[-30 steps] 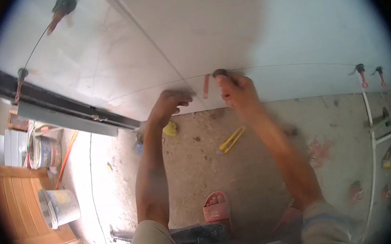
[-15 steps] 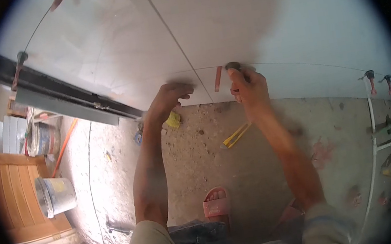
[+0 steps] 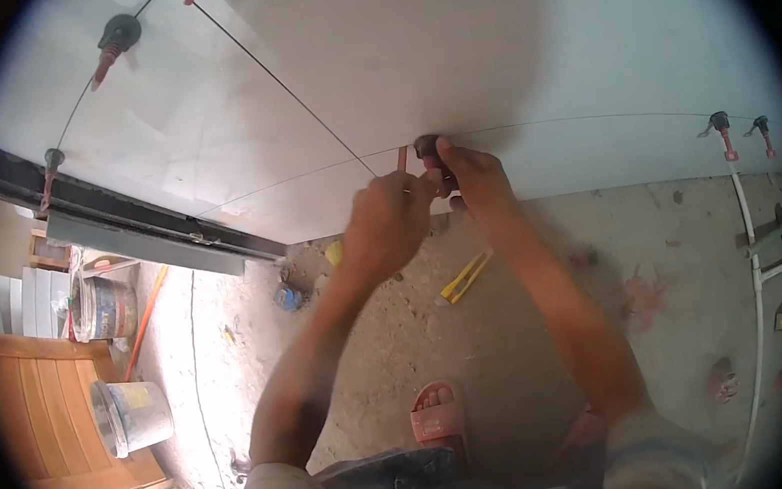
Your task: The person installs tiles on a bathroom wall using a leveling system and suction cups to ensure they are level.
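Note:
My left hand (image 3: pixel 390 224) is closed on the red handle of a dark round clip, which sits on a thin seam of the pale tiled wall. Beside it, my right hand (image 3: pixel 477 176) has its fingers closed around the dark clip (image 3: pixel 427 145). A red strip (image 3: pixel 402 158) stands in the seam just left of the clip. Similar clips with red handles sit along the seams, one at the upper left (image 3: pixel 117 34) and others at the right (image 3: pixel 720 122). My fingers partly hide the red handle.
Below the wall, a yellow cutter (image 3: pixel 466 279) lies on the dusty floor. A bucket (image 3: pixel 133 415), an orange pole (image 3: pixel 146 322) and a wooden door (image 3: pixel 51 407) are at the left. White pipes (image 3: pixel 751 241) run up the right side. A pink sandal (image 3: pixel 437 422) is below.
My left hand has moved right and closed at the clip's handle beside my right hand. The view has shifted, bringing another clip into sight at the upper left.

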A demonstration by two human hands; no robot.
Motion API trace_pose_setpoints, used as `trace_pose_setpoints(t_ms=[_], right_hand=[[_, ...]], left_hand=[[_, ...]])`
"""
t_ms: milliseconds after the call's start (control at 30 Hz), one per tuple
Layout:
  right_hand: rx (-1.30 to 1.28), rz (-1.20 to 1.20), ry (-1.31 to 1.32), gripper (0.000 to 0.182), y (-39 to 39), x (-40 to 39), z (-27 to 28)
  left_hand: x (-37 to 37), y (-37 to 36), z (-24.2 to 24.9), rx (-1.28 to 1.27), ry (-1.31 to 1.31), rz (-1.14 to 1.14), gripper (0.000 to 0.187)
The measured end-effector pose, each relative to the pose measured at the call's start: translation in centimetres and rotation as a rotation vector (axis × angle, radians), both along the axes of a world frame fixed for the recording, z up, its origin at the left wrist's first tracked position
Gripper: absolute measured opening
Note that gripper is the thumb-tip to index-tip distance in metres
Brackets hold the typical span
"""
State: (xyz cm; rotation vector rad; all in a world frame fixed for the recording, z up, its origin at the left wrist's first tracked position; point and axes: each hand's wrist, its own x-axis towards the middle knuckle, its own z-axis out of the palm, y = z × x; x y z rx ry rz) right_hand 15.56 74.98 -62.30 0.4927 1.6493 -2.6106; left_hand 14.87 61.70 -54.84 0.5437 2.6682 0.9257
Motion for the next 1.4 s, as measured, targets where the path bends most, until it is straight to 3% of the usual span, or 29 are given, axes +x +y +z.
trace_pose_setpoints(t_ms=[67, 200, 367, 433, 600, 667, 800, 900, 967, 1033, 1200, 1333, 1400], right_hand=[[0.039, -0.026, -0.018, 0.035, -0.1, -0.4, 0.3], [0.010, 0.019, 0.055, 0.037, 0.0, -1.6, -1.2], [0.079, -0.126, 0.034, 0.039, -1.6, -1.8, -1.5], [0.073, -0.164, 0.037, 0.039, -2.2, -1.7, -1.3], [0.109, -0.136, 0.078, 0.035, -1.0, -1.6, -1.5], [-0.003, -0.095, 0.062, 0.032, 0.1, -1.5, -1.0], [-0.013, -0.051, 0.016, 0.034, -0.6, -1.8, -0.6], [0.048, -0.156, 0.051, 0.033, -1.5, -1.3, -0.6], [0.291, -0.185, 0.049, 0.033, -1.8, -1.4, -0.9], [0.224, -0.173, 0.056, 0.035, -0.9, -1.5, -1.1], [0.120, -0.028, 0.114, 0.039, 0.4, -2.0, -0.9], [0.169, -0.133, 0.056, 0.042, -2.0, -1.6, -0.5], [0.260, -0.233, 0.044, 0.042, -2.3, -1.6, -1.6]], left_hand=[[-0.4, 1.0, -2.9, 0.167, 0.034, 0.146, 0.044], [-0.9, 2.0, -3.3, 0.235, -0.020, 0.278, 0.037], [-1.4, 0.8, -4.7, 0.394, 0.005, 0.280, 0.028], [-1.4, 0.7, -4.3, 0.522, -0.150, 0.318, 0.026], [-0.4, 2.2, -5.5, 0.612, -0.135, 0.408, 0.025], [-0.3, 3.1, -6.4, 0.670, -0.044, 0.415, 0.025], [-0.2, 2.9, -6.2, 0.674, -0.148, 0.496, 0.024], [-0.4, 2.0, -6.3, 0.646, -0.046, 0.464, 0.023], [-0.3, 1.5, -5.5, 0.671, -0.098, 0.469, 0.023], [-0.2, 2.8, -5.6, 0.689, -0.149, 0.458, 0.022], [-0.6, 3.5, -8.4, 0.653, 0.021, 0.455, 0.022], [-0.1, 1.9, -5.9, 0.538, -0.019, 0.475, 0.024], [-0.2, 1.4, -5.8, 0.681, -0.073, 0.481, 0.024]])
